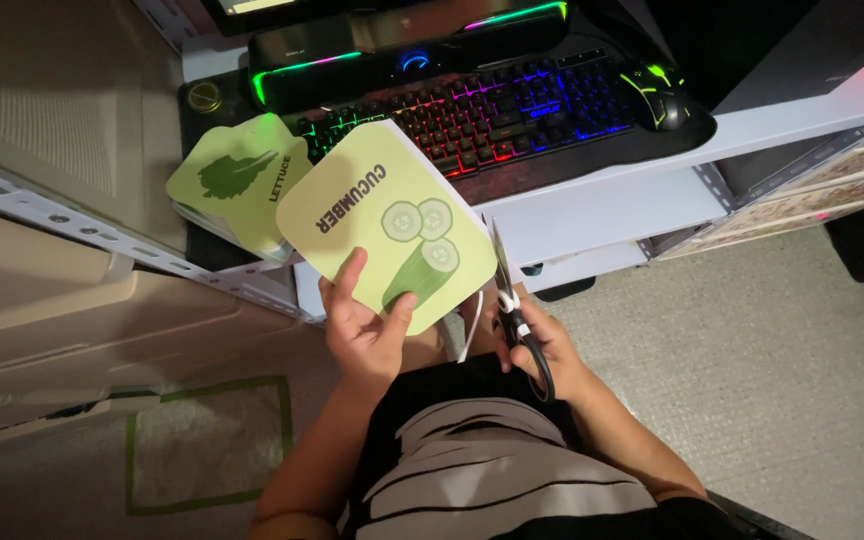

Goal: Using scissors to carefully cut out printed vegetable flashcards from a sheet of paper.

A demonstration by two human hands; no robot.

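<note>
Backlit keyboard (497, 100), mouse (660, 92), leaf-picture card (237, 175), perhaps stacked.

**Dim room, lit desk gear**

Low light overall. White worktop (602, 205) runs toward 2 o'clock. On it a keyboard (482, 105) with rainbow backlight, a glowing speaker bar (407, 45) at 12 and a mouse (657, 95) at 1. Grey carpet floor (772, 340) at 4. Green tape square (207, 445) on the floor at 8. Beige panelled furniture (42, 310) at 9.
</note>
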